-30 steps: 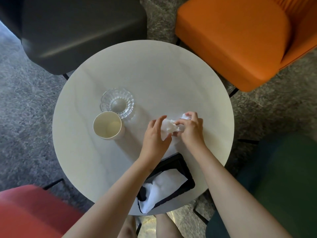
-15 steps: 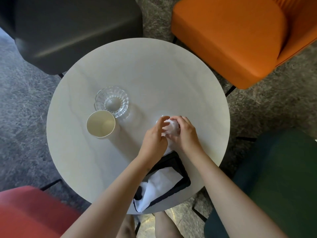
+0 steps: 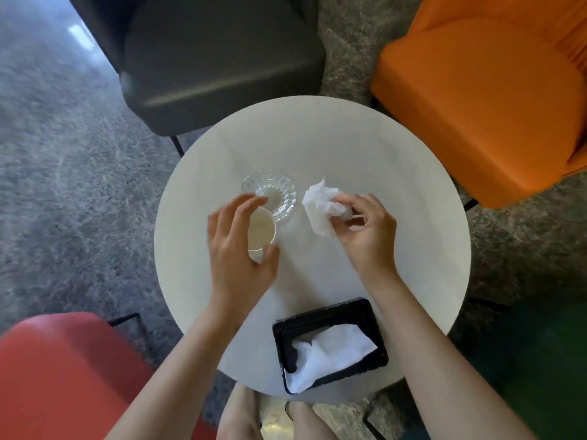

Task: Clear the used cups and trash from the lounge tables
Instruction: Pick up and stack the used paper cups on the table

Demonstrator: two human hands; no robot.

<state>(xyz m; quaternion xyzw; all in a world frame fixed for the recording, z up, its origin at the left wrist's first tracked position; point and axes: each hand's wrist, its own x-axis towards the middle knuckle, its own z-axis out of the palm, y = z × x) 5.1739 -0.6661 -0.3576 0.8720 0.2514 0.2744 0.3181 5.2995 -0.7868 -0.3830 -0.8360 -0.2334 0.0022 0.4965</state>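
Lounge-type seating area, public or office. Small round pale table (image 3: 317, 138) ringed by low upholstered chairs, each different colour: dark grey chair (image 3: 216, 58), orange chair (image 3: 476, 106), red chair (image 3: 63, 376), green chair (image 3: 540, 360). Speckled grey carpet-like floor (image 3: 63, 185). Tabletop holds black tissue box (image 3: 330, 315), ribbed glass dish (image 3: 279, 192), paper cup (image 3: 263, 230).

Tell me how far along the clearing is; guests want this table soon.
Nothing looks cleared off the round pale table yet. In hand: the right hand grips the crumpled white tissue; the open left hand hovers around the cream paper cup. Left: that cup and the ribbed clear glass dish.
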